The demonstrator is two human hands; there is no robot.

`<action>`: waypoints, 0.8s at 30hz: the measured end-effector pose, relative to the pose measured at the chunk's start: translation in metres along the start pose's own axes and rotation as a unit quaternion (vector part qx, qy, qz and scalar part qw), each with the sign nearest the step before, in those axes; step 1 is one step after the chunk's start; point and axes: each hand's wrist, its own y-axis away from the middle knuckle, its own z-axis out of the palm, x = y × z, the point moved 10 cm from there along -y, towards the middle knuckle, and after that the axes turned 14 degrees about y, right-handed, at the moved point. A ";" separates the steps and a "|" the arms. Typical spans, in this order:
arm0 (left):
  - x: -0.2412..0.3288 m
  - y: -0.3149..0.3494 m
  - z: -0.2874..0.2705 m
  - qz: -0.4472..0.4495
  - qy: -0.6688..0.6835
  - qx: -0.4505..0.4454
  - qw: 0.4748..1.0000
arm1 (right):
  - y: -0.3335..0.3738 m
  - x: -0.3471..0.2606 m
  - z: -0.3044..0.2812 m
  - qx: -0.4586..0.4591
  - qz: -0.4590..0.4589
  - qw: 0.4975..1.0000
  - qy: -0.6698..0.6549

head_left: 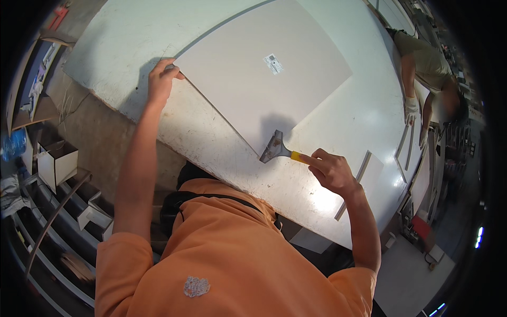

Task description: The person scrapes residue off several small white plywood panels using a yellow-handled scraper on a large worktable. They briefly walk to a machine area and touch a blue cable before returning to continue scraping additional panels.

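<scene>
A large pale grey panel [253, 74] lies on the white worktable [322, 137], with a small printed label [273, 64] on its face. My left hand [162, 79] grips the panel's left corner, thumb and fingers closed on its edge. In my right hand [331, 170] is a scraper [274, 148] with a yellow handle and a wide grey metal head. The head is over the panel's near corner, casting a shadow on it; whether the blade touches the edge I cannot tell.
Right of my right hand lies a narrow strip beside a flat board [369, 177]. A co-worker [425, 63] in gloves handles thin strips [405, 145] at the table's right side. On the left are an open box [57, 161] and a roller conveyor [53, 253].
</scene>
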 end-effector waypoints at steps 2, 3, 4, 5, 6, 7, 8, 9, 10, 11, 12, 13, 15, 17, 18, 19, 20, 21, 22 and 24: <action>-0.001 0.000 0.000 -0.010 -0.006 0.002 1.000 | 0.001 -0.002 -0.001 0.015 0.000 1.000 0.010; -0.002 0.000 0.000 -0.016 -0.009 0.002 1.000 | 0.001 -0.003 -0.002 0.020 0.000 1.000 0.020; -0.003 0.001 0.000 -0.022 -0.011 0.003 1.000 | 0.001 -0.005 -0.001 0.022 -0.003 0.999 0.028; -0.002 0.001 0.000 -0.021 -0.008 0.004 1.000 | 0.001 -0.006 -0.003 0.030 0.000 0.999 0.024; -0.001 0.001 0.000 -0.020 -0.004 0.004 1.000 | 0.001 -0.007 -0.003 0.033 0.001 0.999 0.019; -0.001 0.002 0.001 -0.018 0.000 0.002 1.000 | 0.001 -0.007 -0.003 0.035 0.003 0.999 0.015; 0.000 0.002 0.001 -0.017 0.005 0.001 1.000 | 0.000 -0.009 -0.003 0.042 0.006 0.999 0.013; 0.000 0.002 0.002 -0.016 0.010 0.000 1.000 | 0.000 -0.011 -0.004 0.048 0.009 0.999 0.011; 0.001 0.002 0.003 -0.016 0.014 -0.002 1.000 | -0.001 -0.014 -0.003 0.050 0.008 0.999 0.005; 0.002 0.002 0.003 -0.016 0.018 -0.003 1.000 | -0.002 -0.017 -0.003 0.060 0.011 0.998 0.011; 0.002 0.002 0.003 -0.018 0.022 -0.004 1.000 | -0.005 -0.021 -0.003 0.066 0.010 0.998 0.014; 0.003 0.003 0.003 -0.025 0.023 -0.003 0.999 | -0.008 -0.025 -0.003 0.072 0.010 0.997 0.017; 0.003 0.004 0.002 -0.044 0.024 0.002 0.999 | -0.019 -0.033 -0.003 0.079 0.022 0.996 0.023; 0.002 0.005 0.001 -0.070 0.032 0.003 0.997 | -0.034 -0.042 -0.004 0.086 0.029 0.995 0.030; 0.002 0.006 0.001 -0.084 0.040 0.002 0.996 | -0.043 -0.047 -0.005 0.090 0.030 0.995 0.032; 0.002 0.006 0.001 -0.092 0.048 -0.002 0.995 | -0.053 -0.051 -0.007 0.094 0.030 0.995 0.031; 0.002 0.007 0.000 -0.099 0.053 -0.004 0.994 | -0.063 -0.055 -0.009 0.101 0.032 0.994 0.029; 0.003 0.007 0.000 -0.099 0.059 -0.010 0.993 | -0.073 -0.059 -0.009 0.096 0.038 0.994 0.031; 0.004 0.007 -0.001 -0.098 0.064 -0.014 0.993 | -0.083 -0.061 -0.010 0.089 0.045 0.995 0.032; 0.002 0.007 -0.002 -0.104 0.063 -0.026 0.992 | -0.102 -0.066 -0.012 0.086 0.051 0.994 0.034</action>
